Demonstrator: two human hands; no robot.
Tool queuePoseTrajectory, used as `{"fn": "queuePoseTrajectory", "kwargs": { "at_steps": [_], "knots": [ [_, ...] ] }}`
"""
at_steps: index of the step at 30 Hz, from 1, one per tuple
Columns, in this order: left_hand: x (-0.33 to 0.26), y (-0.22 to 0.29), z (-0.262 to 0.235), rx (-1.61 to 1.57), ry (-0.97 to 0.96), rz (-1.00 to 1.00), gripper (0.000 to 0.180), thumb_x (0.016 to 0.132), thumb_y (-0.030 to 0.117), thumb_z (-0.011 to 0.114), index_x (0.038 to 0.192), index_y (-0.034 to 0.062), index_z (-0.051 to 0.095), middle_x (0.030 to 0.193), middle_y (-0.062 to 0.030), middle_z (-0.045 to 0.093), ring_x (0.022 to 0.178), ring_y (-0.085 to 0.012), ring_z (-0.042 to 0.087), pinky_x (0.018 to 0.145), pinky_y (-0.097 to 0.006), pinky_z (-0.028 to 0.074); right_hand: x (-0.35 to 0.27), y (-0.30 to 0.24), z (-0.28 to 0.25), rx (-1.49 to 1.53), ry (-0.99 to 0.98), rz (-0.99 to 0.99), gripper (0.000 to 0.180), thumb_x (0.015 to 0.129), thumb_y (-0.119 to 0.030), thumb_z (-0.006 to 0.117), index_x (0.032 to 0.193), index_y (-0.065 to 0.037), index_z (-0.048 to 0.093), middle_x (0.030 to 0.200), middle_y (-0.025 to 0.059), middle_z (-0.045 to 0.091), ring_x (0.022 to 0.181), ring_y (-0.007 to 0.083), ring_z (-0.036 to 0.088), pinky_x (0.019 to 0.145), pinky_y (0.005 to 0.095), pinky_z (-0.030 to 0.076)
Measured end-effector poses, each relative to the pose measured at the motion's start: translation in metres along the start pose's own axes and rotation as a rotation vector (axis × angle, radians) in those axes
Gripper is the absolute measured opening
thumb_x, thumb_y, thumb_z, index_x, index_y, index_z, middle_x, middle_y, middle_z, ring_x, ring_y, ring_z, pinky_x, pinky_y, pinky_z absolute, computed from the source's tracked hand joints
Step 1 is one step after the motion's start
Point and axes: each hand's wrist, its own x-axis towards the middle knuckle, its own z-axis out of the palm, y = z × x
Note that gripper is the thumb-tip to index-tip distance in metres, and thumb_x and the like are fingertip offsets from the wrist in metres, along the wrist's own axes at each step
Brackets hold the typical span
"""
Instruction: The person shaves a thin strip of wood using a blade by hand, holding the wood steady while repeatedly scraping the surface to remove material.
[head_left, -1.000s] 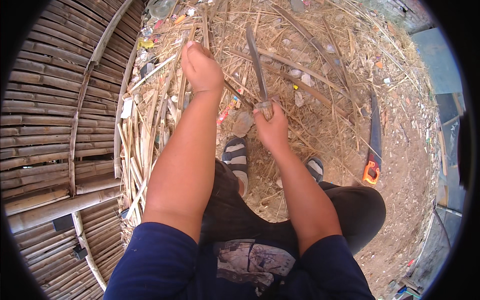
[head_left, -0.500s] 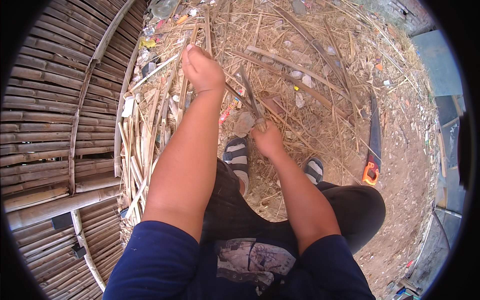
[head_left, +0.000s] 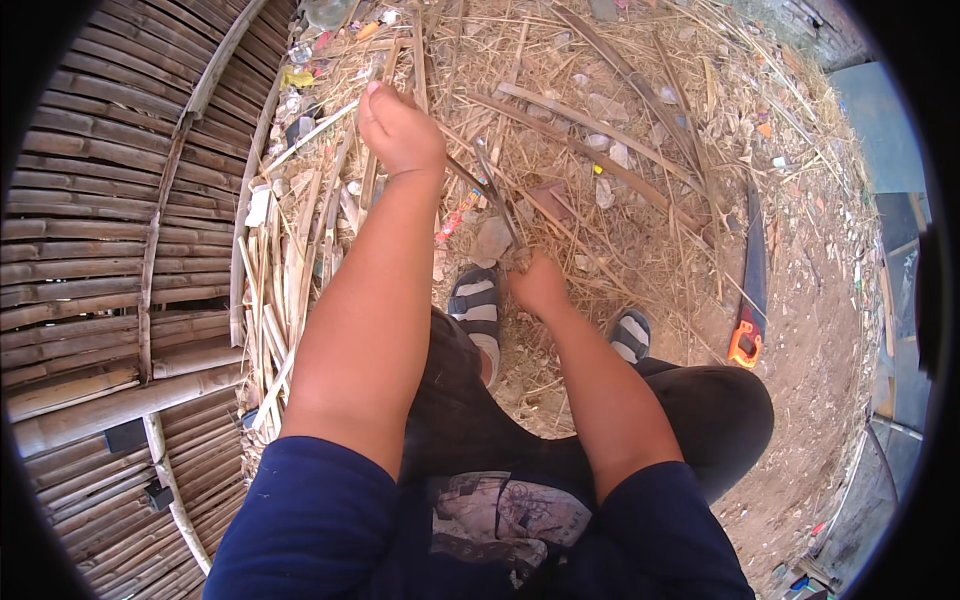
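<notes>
My left hand [head_left: 402, 132], at the upper middle, is closed round a thin bamboo strip [head_left: 464, 174]. From that hand the strip slants down to the right and meets a knife's long dark blade [head_left: 499, 198]. My right hand [head_left: 540, 284] grips the knife's handle, just above and between my two sandaled feet. The blade points up and slightly left, away from me. My left fingers are turned away, so their exact hold is hidden. A flat stone [head_left: 492, 242] lies beneath the blade, near my left foot.
An orange-handled handsaw [head_left: 746, 340] lies on the dirt at the right. Bamboo slats [head_left: 285, 255] are piled at the left beside a bamboo wall [head_left: 90, 220]. Longer bamboo pieces [head_left: 600, 150] lie across straw and litter ahead. A brick piece [head_left: 550, 200] sits beyond my right hand.
My left hand has shifted slightly left with the strip. The knife in my right hand has moved a little, and its blade now crosses nearer the strip's end.
</notes>
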Motion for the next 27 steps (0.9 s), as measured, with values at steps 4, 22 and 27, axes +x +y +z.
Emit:
{"fn": "queuePoseTrajectory", "kwargs": {
  "at_steps": [4,22,27],
  "knots": [
    [-0.003,-0.004,-0.002,-0.019,-0.053,-0.040,0.036,0.101,0.029,0.040,0.072,0.0088,0.043,0.061,0.0019,0.040,0.057,-0.0092,0.035,0.053,-0.028,0.028,-0.001,-0.023,-0.030,0.287,0.016,0.015,0.036,0.080,-0.022,0.070,0.107,0.000,0.063,0.093,0.0229,0.070,0.089,0.0403,0.068,0.081,0.0465,0.052],
    [-0.005,0.000,0.000,-0.016,-0.043,-0.046,0.029,0.097,0.026,0.041,0.072,0.0122,0.038,0.060,0.0007,0.036,0.052,-0.0109,0.031,0.047,-0.029,0.025,-0.006,-0.018,-0.023,0.130,0.015,0.050,0.039,0.080,-0.021,0.068,0.110,0.002,0.061,0.104,0.0292,0.068,0.103,0.0440,0.065,0.088,0.0479,0.051],
    [-0.006,-0.007,0.003,0.078,-0.040,0.065,0.036,0.101,0.028,0.042,0.070,0.0085,0.044,0.061,0.0007,0.041,0.057,-0.0104,0.036,0.053,-0.030,0.030,-0.017,-0.088,-0.074,0.455,0.242,-0.128,0.034,0.080,-0.020,0.069,0.106,0.001,0.060,0.101,0.0279,0.068,0.098,0.0440,0.066,0.084,0.0494,0.051]
  ]
}}
